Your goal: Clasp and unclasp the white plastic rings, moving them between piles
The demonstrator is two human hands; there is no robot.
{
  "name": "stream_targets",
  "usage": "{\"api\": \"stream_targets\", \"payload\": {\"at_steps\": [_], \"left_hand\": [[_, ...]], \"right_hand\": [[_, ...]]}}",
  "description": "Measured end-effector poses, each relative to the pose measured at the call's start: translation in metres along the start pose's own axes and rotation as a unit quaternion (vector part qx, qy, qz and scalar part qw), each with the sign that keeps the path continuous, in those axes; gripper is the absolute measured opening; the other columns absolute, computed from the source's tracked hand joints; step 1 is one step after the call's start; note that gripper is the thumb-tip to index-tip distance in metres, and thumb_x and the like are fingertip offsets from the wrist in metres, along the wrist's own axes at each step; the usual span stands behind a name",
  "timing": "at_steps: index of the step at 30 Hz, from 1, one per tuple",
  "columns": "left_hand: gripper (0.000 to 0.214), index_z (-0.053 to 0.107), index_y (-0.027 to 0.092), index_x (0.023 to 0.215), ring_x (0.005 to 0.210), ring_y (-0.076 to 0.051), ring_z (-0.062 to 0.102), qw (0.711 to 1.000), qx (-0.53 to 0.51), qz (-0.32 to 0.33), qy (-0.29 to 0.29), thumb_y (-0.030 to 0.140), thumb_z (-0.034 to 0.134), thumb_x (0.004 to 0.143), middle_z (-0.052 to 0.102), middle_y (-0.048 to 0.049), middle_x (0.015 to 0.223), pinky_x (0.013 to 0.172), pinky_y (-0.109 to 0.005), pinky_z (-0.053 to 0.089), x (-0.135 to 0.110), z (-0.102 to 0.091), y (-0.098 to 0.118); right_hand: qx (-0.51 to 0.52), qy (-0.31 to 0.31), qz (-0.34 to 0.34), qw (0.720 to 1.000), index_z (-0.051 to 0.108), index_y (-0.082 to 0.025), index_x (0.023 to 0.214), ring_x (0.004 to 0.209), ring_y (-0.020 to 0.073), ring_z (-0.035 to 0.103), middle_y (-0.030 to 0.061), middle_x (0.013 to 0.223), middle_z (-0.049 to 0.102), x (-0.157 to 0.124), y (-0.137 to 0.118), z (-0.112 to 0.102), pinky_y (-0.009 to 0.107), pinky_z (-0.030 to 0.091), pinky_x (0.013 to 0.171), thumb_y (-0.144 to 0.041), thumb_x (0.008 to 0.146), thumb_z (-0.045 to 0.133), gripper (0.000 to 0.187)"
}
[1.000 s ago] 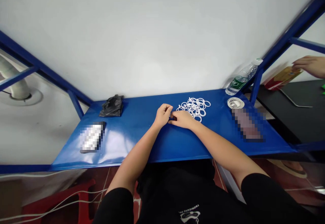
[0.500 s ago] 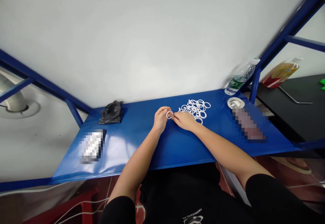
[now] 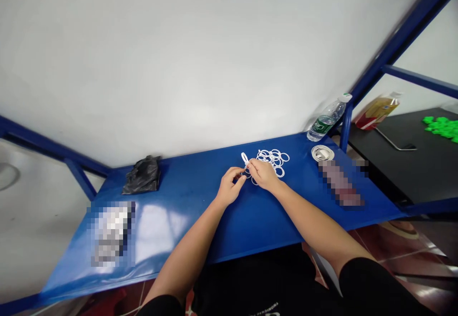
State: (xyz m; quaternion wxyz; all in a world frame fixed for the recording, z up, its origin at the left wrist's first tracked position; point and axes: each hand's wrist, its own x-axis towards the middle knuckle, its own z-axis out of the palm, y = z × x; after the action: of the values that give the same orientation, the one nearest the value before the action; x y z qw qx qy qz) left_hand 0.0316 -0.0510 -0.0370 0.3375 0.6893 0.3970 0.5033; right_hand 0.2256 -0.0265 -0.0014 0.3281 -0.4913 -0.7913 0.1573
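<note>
My right hand (image 3: 264, 174) is closed, thumb against fingers, on a white plastic ring (image 3: 246, 161) that stands up tilted above its fingertips. Close on its left is my left hand (image 3: 230, 185), its thumb and forefinger curved and apart, the fingertips near my right fingers. Part of another white ring shows between and below the two hands. A loose pile of white rings (image 3: 280, 172) lies on the blue table (image 3: 193, 182), just behind and right of my right hand, which covers some of it.
A crumpled black plastic bag (image 3: 143, 175) and a blurred-out item (image 3: 112, 232) lie on the left. To the right are a water bottle (image 3: 324, 124), a coiled white cable (image 3: 322, 153) and another blurred-out item (image 3: 341, 184). Green pieces (image 3: 442, 127) sit on a black table (image 3: 425, 163).
A ring that was held up at my left fingers is now gone from there; one stands up at my right fingertips. My left thumb and forefinger have parted. The view has shifted right.
</note>
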Motion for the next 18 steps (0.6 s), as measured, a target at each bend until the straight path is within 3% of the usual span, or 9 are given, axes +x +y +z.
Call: {"api": "stream_targets", "payload": {"at_steps": [5,13,18], "left_hand": [[0.027,0.077,0.021,0.105,0.081,-0.016,0.068,0.999,0.020,-0.044,0.000,0.046,0.065,0.101,0.075,-0.0065,0.101,0.075,-0.030,0.056,-0.001,0.000,-0.005],[0.023,0.079,0.023,0.101,0.083,-0.018,0.069,0.996,0.007,-0.080,-0.030,0.042,0.066,0.101,0.075,-0.0064,0.098,0.079,-0.032,0.056,-0.002,0.003,0.004],[0.022,0.079,0.024,0.101,0.083,-0.018,0.069,0.995,-0.001,-0.088,-0.038,0.041,0.066,0.100,0.075,-0.0064,0.098,0.078,-0.033,0.055,-0.002,0.001,0.005]], "right_hand": [[0.036,0.049,0.058,0.996,0.058,-0.024,0.084,0.065,0.0181,0.061,0.0016,0.070,0.066,0.006,0.015,-0.004,0.029,0.038,0.065,-0.037,0.105,0.041,0.031],[-0.027,0.060,0.113,0.991,0.057,-0.024,0.078,0.065,0.0199,0.060,0.0036,0.069,0.065,0.009,0.028,-0.014,0.031,0.040,0.066,-0.038,0.102,0.040,0.033],[-0.040,0.062,0.096,0.993,0.059,-0.025,0.075,0.064,0.0198,0.059,0.0045,0.068,0.064,0.005,0.031,-0.023,0.032,0.043,0.066,-0.044,0.104,0.035,0.042]]}}
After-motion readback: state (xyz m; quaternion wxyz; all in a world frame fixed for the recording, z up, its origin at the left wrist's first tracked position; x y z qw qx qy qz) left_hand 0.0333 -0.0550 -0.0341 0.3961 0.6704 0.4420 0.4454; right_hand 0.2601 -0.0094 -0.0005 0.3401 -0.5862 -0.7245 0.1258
